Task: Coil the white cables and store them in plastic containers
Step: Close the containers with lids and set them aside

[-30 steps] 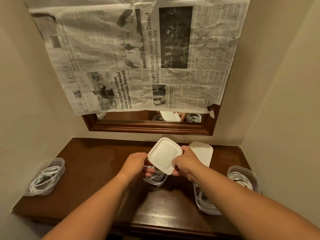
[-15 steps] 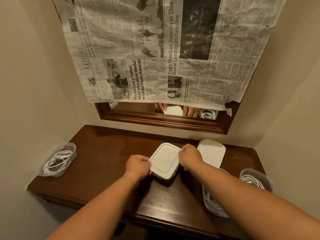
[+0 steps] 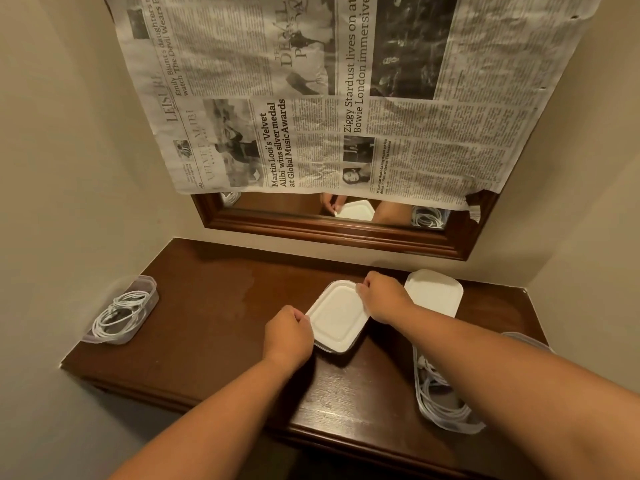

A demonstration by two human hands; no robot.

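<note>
A white lid (image 3: 337, 315) lies flat on top of a clear plastic container in the middle of the dark wooden table (image 3: 214, 306). My left hand (image 3: 289, 332) grips the lid's near left edge with curled fingers. My right hand (image 3: 384, 297) grips its far right corner. The cable inside is hidden under the lid. A second white lid (image 3: 434, 292) lies just right of my right hand.
An uncovered container with a coiled white cable (image 3: 121, 313) sits at the table's left edge. Another uncovered container of white cable (image 3: 440, 400) sits near the front right, partly under my right forearm. A newspaper-covered mirror (image 3: 329, 223) hangs on the wall behind.
The lid, held tilted above the container a second ago, now sits flat on it. Both hands have come down onto its edges. The view has tipped downward.
</note>
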